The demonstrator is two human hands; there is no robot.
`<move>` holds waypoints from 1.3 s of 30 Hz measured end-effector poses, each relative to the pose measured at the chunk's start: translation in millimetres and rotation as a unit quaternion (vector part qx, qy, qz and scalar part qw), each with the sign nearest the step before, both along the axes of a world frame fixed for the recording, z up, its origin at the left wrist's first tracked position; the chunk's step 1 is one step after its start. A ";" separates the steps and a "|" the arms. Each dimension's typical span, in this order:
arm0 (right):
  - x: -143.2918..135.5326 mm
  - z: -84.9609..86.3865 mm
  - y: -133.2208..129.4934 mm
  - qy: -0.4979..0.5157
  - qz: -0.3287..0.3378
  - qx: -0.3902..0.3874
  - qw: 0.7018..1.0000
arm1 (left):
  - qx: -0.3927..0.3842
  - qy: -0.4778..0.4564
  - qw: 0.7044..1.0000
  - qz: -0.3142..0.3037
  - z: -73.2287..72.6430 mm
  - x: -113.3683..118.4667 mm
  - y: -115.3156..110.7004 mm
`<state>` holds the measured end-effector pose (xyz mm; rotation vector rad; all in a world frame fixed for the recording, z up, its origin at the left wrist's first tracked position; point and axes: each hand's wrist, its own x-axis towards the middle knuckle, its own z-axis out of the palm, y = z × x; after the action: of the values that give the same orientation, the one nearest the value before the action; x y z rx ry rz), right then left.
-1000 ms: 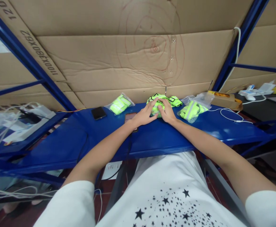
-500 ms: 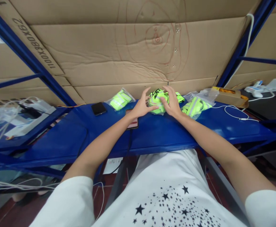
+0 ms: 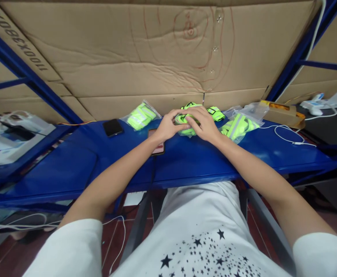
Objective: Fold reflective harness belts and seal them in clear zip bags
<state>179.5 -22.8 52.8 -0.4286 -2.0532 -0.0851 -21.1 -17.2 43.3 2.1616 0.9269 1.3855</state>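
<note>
A fluorescent yellow-green reflective vest [image 3: 188,131], bunched up with grey bands and black edging, lies on the blue shelf [image 3: 197,161]. My left hand [image 3: 170,125] curves round its left side, thumb toward the middle. From the right, my right hand [image 3: 204,122] wraps over its top, and the fingertips of both hands meet there. Much of the vest is hidden under the fingers. Just right of it sits a smaller yellow-green piece with black straps [image 3: 215,114]. Clear bags with similar yellow-green bundles lie on the left [image 3: 141,116] and on the right [image 3: 239,127].
A black phone [image 3: 113,127] lies at the left, and another phone [image 3: 158,148] is partly under my left wrist. An open cardboard box [image 3: 284,116] and a white cable [image 3: 297,143] are at the right. Cardboard panels [image 3: 113,77] stand behind the shelf.
My hands have come together from spread around the vest to closed over it. The smaller strapped piece now shows apart at its right. The camera view has shifted slightly.
</note>
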 end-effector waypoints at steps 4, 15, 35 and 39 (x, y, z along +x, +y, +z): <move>-1.7 -4.5 2.1 0.010 -0.022 0.005 1.000 | 0.016 0.012 1.000 0.008 -3.8 1.8 0.3; -3.4 -10.1 5.7 -0.003 -0.037 -0.007 0.999 | 0.007 0.010 1.000 -0.010 -7.3 1.3 3.2; 1.0 -2.2 1.8 0.095 -0.029 -0.064 0.993 | -0.127 -0.109 0.981 -0.096 6.8 5.0 -6.1; 1.6 -2.6 5.6 0.104 -0.050 -0.081 0.990 | -0.164 -0.141 0.969 -0.121 7.7 4.1 -7.8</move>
<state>181.1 -17.1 50.2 -0.6140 -1.8390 0.0642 -17.0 -25.0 51.0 1.7138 0.7011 1.2751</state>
